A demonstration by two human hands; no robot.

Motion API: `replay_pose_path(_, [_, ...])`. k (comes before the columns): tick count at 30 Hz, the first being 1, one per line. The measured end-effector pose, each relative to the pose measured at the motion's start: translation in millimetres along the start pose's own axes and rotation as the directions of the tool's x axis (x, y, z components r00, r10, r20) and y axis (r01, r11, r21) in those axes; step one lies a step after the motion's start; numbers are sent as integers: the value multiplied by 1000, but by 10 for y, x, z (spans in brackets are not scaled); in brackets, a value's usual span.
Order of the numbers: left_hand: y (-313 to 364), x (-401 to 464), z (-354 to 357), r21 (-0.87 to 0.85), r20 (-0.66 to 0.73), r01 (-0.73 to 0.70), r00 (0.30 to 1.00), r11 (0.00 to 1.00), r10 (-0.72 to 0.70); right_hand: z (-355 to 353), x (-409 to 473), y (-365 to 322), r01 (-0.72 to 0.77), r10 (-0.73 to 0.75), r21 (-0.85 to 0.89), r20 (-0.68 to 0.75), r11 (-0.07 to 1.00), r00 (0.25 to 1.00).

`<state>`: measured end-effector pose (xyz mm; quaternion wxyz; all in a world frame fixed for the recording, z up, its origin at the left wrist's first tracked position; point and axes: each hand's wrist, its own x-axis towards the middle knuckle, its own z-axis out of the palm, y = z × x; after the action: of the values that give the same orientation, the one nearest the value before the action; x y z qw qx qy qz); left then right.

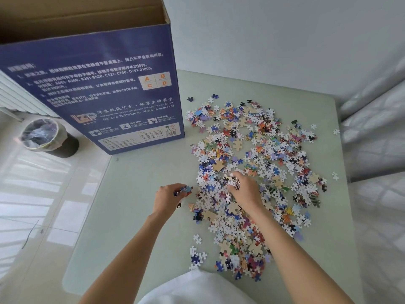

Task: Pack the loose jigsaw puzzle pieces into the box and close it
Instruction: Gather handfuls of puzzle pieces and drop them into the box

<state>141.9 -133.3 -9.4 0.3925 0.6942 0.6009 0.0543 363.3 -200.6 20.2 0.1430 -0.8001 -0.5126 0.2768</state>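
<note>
1. The box [92, 95] stands upright at the far left corner of the counter [135, 216], its top flaps open and its brown inside showing. It looks set there so handfuls can be dropped straight in from the side where the person works.

2. The puzzle pieces [252, 172] lie in a wide loose spread over the right half of the counter, well apart from the box at the near end and closer at the far end. A few strays sit off the edges of the heap (one or two out by the right rim).

3. The left hand [171, 196] is just beside the heap's left edge, fingers curled round a small clutch of bluish pieces.

4. The right hand [241, 187] rests down in the heap, fingers bent and gathering a bunch of pieces. How firmly it has them I cannot quite tell, since the fingertips are buried among the pieces.

5. Judging by the heap, packing has barely begun, and closing the box is far off.
</note>
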Motion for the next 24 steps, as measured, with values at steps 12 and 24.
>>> replay_pose_path(12, [84, 69, 32, 12, 19, -11, 1000, 1000, 11, 126, 78, 32, 72, -66, -127, 49, 989, 997])
replay_pose_path(24, [321, -81, -363, -15, -70, -178, 982, 984, 176, -252, -158, -215, 106, -102, -51, 64, 993, 993])
